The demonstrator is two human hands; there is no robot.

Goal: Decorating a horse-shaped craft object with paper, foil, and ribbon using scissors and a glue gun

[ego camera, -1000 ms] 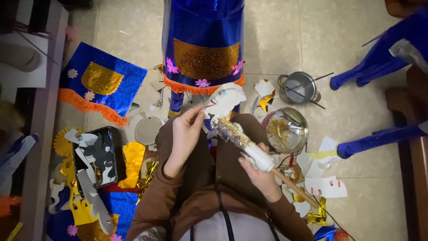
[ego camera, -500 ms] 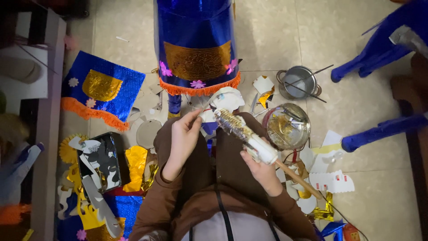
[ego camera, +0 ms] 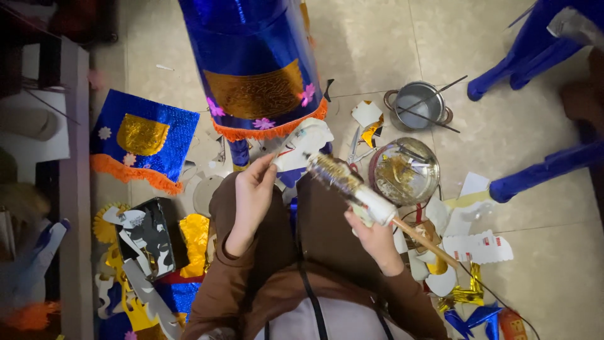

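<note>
Free room: bare beige tiled floor (ego camera: 377, 44) at upper centre and lower right, open to a passing hand.

Obstacles, centre: tall blue foil cylinder with gold panel and orange fringe (ego camera: 255, 63), standing just beyond the left hand (ego camera: 251, 192).

Obstacles, right: glass bowl of gold scraps (ego camera: 404, 171), small metal pot with sticks (ego camera: 418, 107), blue plastic chair legs (ego camera: 535, 47).

Obstacles, left: flat blue foil panel with orange fringe (ego camera: 141, 141), heaped paper cut-outs (ego camera: 148, 245), grey shelf edge (ego camera: 75, 157).

Around the right hand (ego camera: 374, 236): white card scraps (ego camera: 475, 245) scattered thickly over the floor.

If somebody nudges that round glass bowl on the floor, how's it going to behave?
The glass bowl would probably slide easily on the smooth floor tiles. It looks fragile, so a hard knock against the metal pot nearby might chip it. Sitting wide and low, it seems unlikely to tip.
</note>
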